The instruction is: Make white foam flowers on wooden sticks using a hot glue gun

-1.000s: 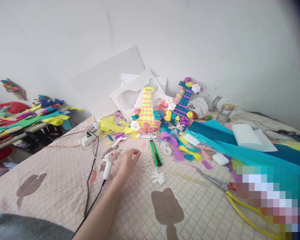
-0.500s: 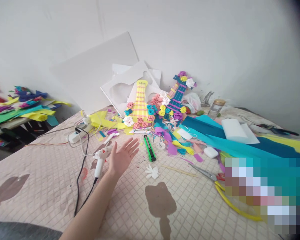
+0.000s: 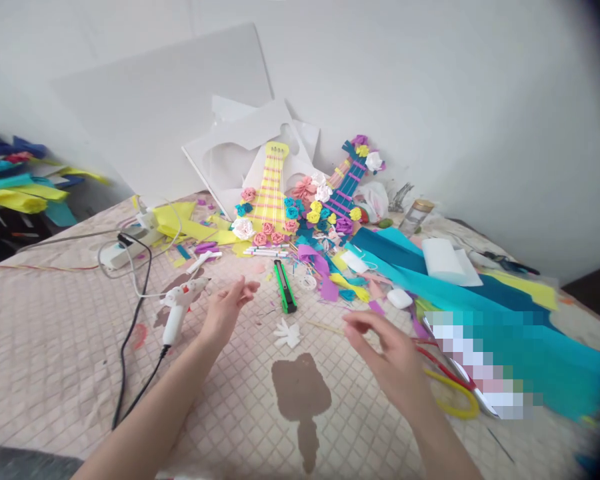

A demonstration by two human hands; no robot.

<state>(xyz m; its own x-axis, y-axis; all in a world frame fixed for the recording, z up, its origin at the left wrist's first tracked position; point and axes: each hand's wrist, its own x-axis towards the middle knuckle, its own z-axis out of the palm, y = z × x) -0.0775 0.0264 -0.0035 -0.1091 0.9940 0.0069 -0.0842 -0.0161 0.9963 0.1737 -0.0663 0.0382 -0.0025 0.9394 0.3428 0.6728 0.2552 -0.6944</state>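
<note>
My left hand (image 3: 226, 308) hovers over the quilted table cover with its fingers loosely bent and apart, nothing in it. Just left of it lies a white glue gun (image 3: 176, 317) with a black cord. My right hand (image 3: 384, 347) is curved above the right side, thumb and fingers apart, holding nothing visible. Its fingertips are beside a thin wooden stick (image 3: 325, 327). Between the hands lie a green cutter (image 3: 285, 287) and a small white paper flower shape (image 3: 287, 333). Scissors with yellow and red handles (image 3: 453, 400) are partly hidden behind my right hand.
A yellow paper guitar (image 3: 273, 190) and a blue one (image 3: 349, 183) with paper flowers lean at the back. Teal paper (image 3: 480, 307) covers the right side. A power strip (image 3: 125, 250), a glass jar (image 3: 417, 215) and a white earbud-like case (image 3: 399, 298) also lie about.
My right hand has come into view at the right. My left hand has turned from spread and palm-up to loosely bent. The view has shifted, moving table items left.
</note>
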